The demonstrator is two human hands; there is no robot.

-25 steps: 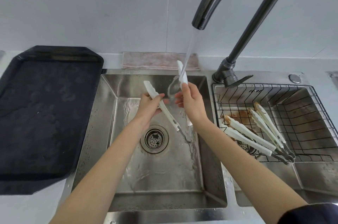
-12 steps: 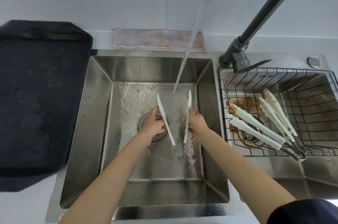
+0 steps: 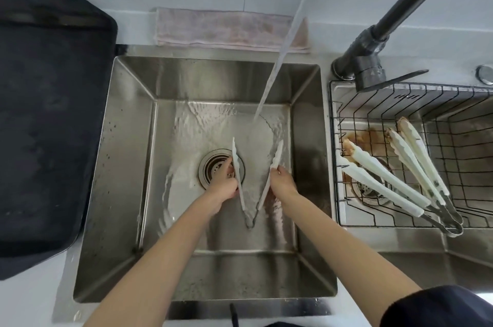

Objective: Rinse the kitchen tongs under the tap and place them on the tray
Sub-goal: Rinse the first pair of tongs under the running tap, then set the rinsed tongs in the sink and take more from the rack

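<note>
Steel sink (image 3: 125, 166) holds white tongs (image 3: 274, 166), splayed open, wet.

Tray (image 3: 48, 123) bare — tap (image 3: 373, 41) stands right.

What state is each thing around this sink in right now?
Tap: running, stream falling into the left sink.
Held tongs: spread open in a V, low in the basin.
Left hand: gripping one tong arm.
Right hand: gripping the other arm.
Left sink: wet, drain uncovered.
Tray: nothing on it.
Tongs in the wire basket: two pairs, tips stained brown.
Cloth: lying flat behind the sink.
</note>
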